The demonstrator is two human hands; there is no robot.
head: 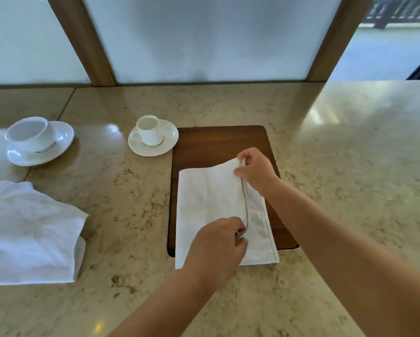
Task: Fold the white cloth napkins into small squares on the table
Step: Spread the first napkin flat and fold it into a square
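On the marble-patterned table (325, 154), seen from the head camera, a white napkin (211, 203) lay partly on a dark wooden board (218, 142), its near end hanging past the board's edge onto the stone. It was folded into a long rectangle, with an upper layer raised along its right side. The right hand (255, 170) pinched the far end of that raised edge between thumb and fingers, and the left hand (216, 244) pinched the near end of the same edge, fingers curled round the cloth. A strip of the lower layer, with a stitched hem, showed to the right of the lifted edge.

No writing or label could be read on anything.

Just left of the board stood a small white cup (147, 130) on a saucer (153, 144), the saucer's rim overlapping the board's corner; nothing could be made out inside the cup. Farther left, a larger white cup (31, 133) sat tilted on its own saucer (41, 152), its inside also looking bare. At the near left lay a crumpled white cloth (31, 234), loosely folded, well apart from the board.
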